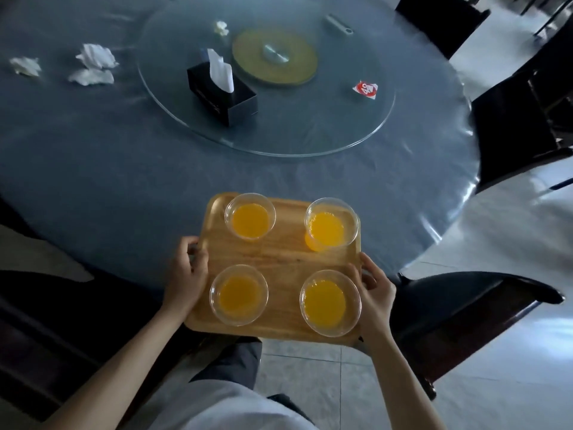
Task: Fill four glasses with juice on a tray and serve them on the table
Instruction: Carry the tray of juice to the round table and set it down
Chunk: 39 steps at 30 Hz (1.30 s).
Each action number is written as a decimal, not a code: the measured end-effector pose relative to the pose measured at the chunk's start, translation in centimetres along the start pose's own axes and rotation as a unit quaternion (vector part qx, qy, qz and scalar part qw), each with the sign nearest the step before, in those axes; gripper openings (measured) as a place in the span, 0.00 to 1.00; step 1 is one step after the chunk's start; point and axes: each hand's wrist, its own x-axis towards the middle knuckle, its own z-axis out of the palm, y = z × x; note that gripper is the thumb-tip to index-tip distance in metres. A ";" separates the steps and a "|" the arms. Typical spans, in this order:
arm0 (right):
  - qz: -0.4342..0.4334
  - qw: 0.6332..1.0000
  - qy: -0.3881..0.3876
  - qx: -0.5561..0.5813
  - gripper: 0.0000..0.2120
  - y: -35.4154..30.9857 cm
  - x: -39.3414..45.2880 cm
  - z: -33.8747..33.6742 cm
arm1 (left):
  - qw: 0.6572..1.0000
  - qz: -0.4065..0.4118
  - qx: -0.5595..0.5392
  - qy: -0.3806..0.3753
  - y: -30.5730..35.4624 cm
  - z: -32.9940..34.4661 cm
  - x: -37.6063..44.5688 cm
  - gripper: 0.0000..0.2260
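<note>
A wooden tray [280,262] hovers over the near edge of the round table [108,181], its near half past the rim. Several clear glasses of orange juice stand on it: far left glass [250,216], far right glass [331,224], near left glass [238,294], near right glass [330,302]. My left hand [187,271] grips the tray's left edge. My right hand [373,287] grips the right edge, fingers curled over the rim beside the near right glass.
A glass turntable [356,125] sits mid-table with a black tissue box [221,88] and a red-and-white packet [366,89] on it. Crumpled tissues [93,65] lie at far left. Dark chairs stand right [465,305], far right [521,113] and left [46,321].
</note>
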 end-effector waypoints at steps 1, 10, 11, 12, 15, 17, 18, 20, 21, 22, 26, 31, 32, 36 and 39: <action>0.000 1.000 -0.003 -0.005 0.21 0.1 0.9 0.5 | 1.000 0.000 0.007 0.004 -0.5 0.4 0.7 0.13; 0.030 0.999 -0.032 -0.017 0.17 2.2 6.7 5.0 | 0.999 -0.008 0.028 0.030 -3.9 3.4 5.8 0.07; 0.034 0.999 -0.033 -0.011 0.15 2.3 7.2 5.4 | 0.999 -0.008 0.033 0.032 -4.2 3.7 6.3 0.06; 0.035 0.999 -0.034 -0.010 0.14 2.5 7.8 5.8 | 0.999 -0.009 0.036 0.035 -4.3 4.0 6.7 0.06; 0.035 0.998 -0.041 -0.012 0.14 3.0 9.1 6.8 | 0.999 -0.007 0.026 0.038 -4.2 4.6 7.7 0.05; 0.036 0.998 -0.044 -0.014 0.15 3.3 9.9 7.3 | 0.999 -0.004 0.022 0.038 -4.4 4.9 8.3 0.05; 0.036 0.998 -0.045 -0.020 0.15 3.4 10.2 7.5 | 0.999 -0.007 0.021 0.040 -4.6 5.1 8.6 0.06; 0.035 0.998 -0.048 -0.027 0.15 3.6 10.9 7.9 | 0.999 -0.013 0.022 0.041 -4.8 5.3 9.0 0.07; 0.033 0.998 -0.048 -0.028 0.15 3.6 11.2 8.0 | 0.999 -0.014 0.020 0.039 -4.9 5.5 9.1 0.09; 0.033 0.998 -0.048 -0.030 0.15 3.6 11.5 8.1 | 0.999 -0.014 0.014 0.036 -5.0 5.6 9.3 0.10; 0.029 0.997 -0.049 -0.043 0.16 3.6 12.4 8.6 | 0.999 -0.018 0.004 0.032 -5.2 6.1 10.1 0.10; 0.033 0.996 -0.049 -0.071 0.17 3.5 13.2 9.1 | 0.999 -0.021 0.011 0.039 -4.9 6.4 10.5 0.08; 0.034 0.995 -0.049 -0.078 0.16 3.4 13.2 9.2 | 0.999 -0.024 0.015 0.039 -4.9 6.4 10.5 0.08; 0.041 0.993 -0.045 -0.102 0.14 3.0 13.5 9.4 | 0.999 -0.032 0.018 0.040 -4.7 6.5 10.5 0.09; 0.043 0.989 -0.047 -0.132 0.15 2.8 13.6 9.4 | 0.998 -0.032 0.030 0.044 -4.5 6.4 10.4 0.09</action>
